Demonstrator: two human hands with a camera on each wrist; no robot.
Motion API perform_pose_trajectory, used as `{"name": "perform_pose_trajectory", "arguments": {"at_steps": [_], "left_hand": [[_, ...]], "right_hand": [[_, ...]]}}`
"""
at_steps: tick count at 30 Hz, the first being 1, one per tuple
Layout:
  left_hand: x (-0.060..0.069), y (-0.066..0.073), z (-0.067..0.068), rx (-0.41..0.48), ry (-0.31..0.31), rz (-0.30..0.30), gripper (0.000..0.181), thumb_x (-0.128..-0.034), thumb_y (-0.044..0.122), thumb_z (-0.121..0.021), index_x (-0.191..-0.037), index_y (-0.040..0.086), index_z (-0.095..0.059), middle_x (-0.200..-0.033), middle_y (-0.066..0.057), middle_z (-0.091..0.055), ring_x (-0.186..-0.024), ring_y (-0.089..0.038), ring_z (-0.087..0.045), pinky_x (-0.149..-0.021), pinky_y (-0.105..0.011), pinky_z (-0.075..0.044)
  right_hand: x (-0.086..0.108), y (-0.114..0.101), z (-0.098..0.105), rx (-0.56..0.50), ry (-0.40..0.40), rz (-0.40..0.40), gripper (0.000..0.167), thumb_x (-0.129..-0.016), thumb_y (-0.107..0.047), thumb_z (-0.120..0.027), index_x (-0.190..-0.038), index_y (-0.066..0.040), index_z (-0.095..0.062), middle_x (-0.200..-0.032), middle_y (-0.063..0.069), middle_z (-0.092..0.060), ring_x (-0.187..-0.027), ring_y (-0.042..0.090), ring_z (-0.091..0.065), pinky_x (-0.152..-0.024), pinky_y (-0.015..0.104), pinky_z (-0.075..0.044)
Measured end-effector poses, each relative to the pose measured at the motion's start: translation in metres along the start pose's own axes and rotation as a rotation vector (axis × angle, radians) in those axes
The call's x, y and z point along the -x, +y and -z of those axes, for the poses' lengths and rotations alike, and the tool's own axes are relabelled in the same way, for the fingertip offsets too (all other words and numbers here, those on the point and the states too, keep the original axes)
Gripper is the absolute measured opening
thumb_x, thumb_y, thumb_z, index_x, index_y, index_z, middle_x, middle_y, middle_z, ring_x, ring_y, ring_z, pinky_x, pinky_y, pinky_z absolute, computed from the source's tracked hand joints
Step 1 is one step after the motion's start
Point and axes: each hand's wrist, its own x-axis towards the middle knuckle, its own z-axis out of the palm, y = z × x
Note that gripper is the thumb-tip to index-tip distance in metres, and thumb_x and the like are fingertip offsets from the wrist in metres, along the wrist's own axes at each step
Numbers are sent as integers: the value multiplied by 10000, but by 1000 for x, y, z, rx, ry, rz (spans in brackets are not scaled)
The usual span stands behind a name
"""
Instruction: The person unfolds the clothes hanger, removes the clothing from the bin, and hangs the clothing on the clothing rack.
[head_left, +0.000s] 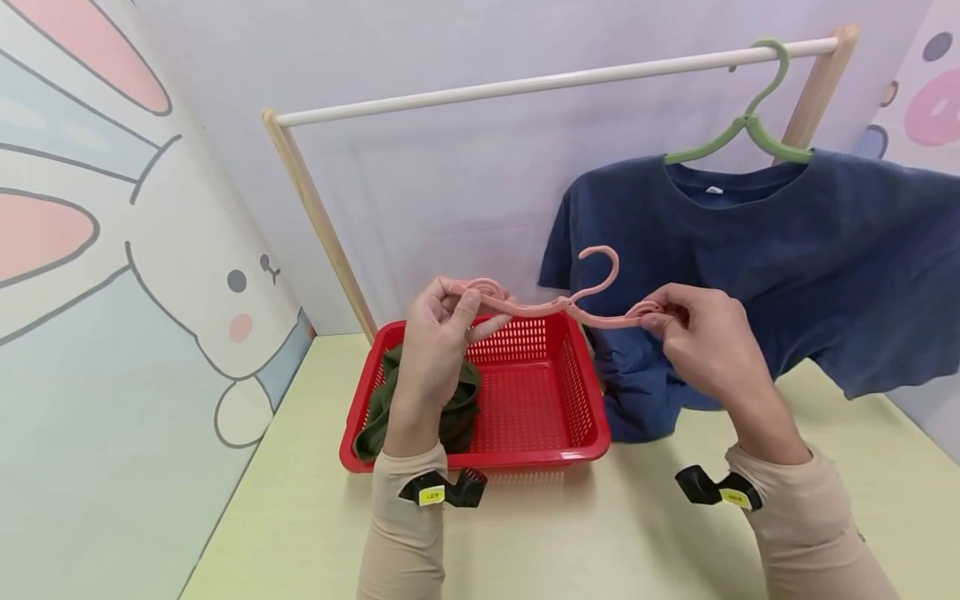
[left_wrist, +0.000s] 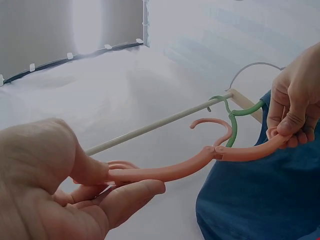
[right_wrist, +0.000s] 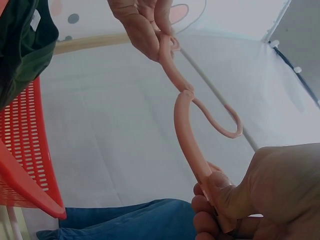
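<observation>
A pink hanger [head_left: 531,310] with its hook upward is held level in the air between both hands, over the back of the red basket. My left hand [head_left: 442,333] pinches its left arm between thumb and fingers. At the other end, my right hand [head_left: 705,337] grips the right arm, thumb in front. In the left wrist view the hanger [left_wrist: 185,167] shows a joint at its middle, below the hook. A dark green cloth [head_left: 459,412] lies bunched in the left part of the red basket [head_left: 480,460], partly hidden by my left wrist.
Behind stands a rack with a white rail [head_left: 465,96] and wooden posts [head_left: 318,217]. A navy T-shirt [head_left: 720,250] hangs at its right on a green hanger [head_left: 757,137], its lower part touching the pale table [head_left: 540,542]. A wall with a rabbit picture [head_left: 180,275] borders the left.
</observation>
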Motion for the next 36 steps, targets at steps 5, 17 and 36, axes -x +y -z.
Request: {"name": "perform_pose_trajectory", "arguments": {"at_steps": [5,17,36], "left_hand": [[0,2,5,-77,9,19,95,-1078,-58,-647,-1161,-51,-600,-1284,-325,-726,-1109,-300,-816,-968,-417,-645],[-4,-3,21,-953,-240,17,182,-1008,171,-849,-1168,85,-850,-1010,-34,-806,-903,-192,-738,-799,-328,-649],[-9,-16,13,-724,-302,42,178,-1059,135,-777,-1193,31,-831,-1074,-82,-836,-952,-227,-799,-915,-365,-670]], "right_hand": [[0,1,1,6,53,-13,158,-1083,-42,-685,-1092,-96,-834,-974,122,-795,-718,267,-531,-506,304,-363],[0,4,-1,49,53,17,194,-1049,18,-666,-1051,-79,-834,-908,124,-764,-703,271,-536,-511,297,-379],[0,1,-3,-1,-6,1,142,-1061,-5,-706,-1086,-93,-814,-922,112,-731,-707,274,-512,-506,303,-373]]}}
